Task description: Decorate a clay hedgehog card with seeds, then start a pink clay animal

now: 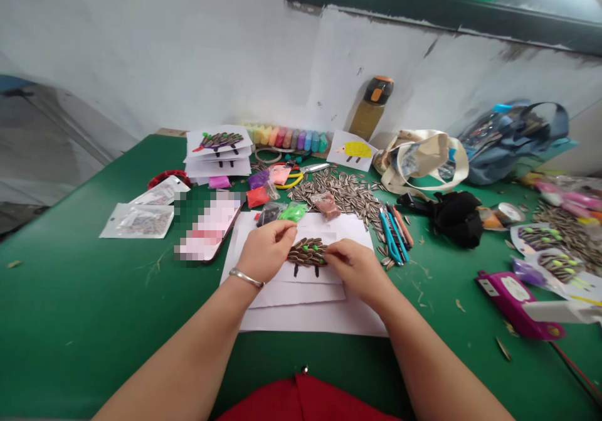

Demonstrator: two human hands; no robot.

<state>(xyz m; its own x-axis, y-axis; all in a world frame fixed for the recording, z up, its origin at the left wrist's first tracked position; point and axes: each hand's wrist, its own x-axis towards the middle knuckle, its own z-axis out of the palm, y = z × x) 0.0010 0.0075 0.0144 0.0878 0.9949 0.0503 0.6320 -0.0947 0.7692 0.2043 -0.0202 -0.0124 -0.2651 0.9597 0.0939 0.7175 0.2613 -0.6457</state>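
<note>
A hedgehog picture (308, 253) lies between my hands, its body covered in sunflower seeds with green clay dots and two black legs below. My left hand (267, 248), with a silver bangle at the wrist, is closed in a pinch over the picture's left side. Whatever sits between those fingertips is too small to name. My right hand (361, 269) has its fingers pressed together at the hedgehog's right edge; anything held there is hidden. Under the picture are stacked white sheets (301, 314). Bags of green clay (293, 211) and brown clay (325, 206) rest just beyond.
Loose sunflower seeds (343, 189) spread behind the papers. Scissors (294, 179), blue-handled cutters (394, 236) and a phone (214, 223) surround the work. Finished hedgehog cards (219, 142), a bottle (371, 108), a cloth bag (421, 157) and a magenta glue gun (517, 305) stand farther out.
</note>
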